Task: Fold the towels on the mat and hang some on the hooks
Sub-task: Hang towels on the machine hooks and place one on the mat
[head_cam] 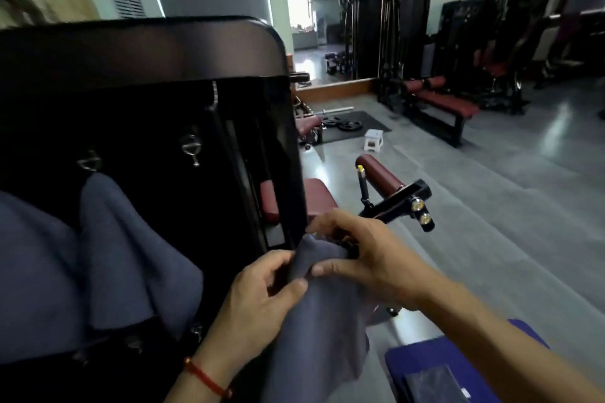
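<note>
Both hands pinch top edge of grey towel (314,321), held up beside black panel (147,52): left hand (258,298) thumb and fingers, right hand (360,255) likewise. Two towels (124,252) hang from hooks (191,147). Blue mat (458,357) lower right

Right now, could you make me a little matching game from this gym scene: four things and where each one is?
Things:
1 towel
2 stool
3 bracelet
4 mat

Places:
A on the left wrist
B on the floor, bottom right
C held in both hands
D on the floor by the weight plates

Pairs: 1-C, 2-D, 3-A, 4-B
</note>
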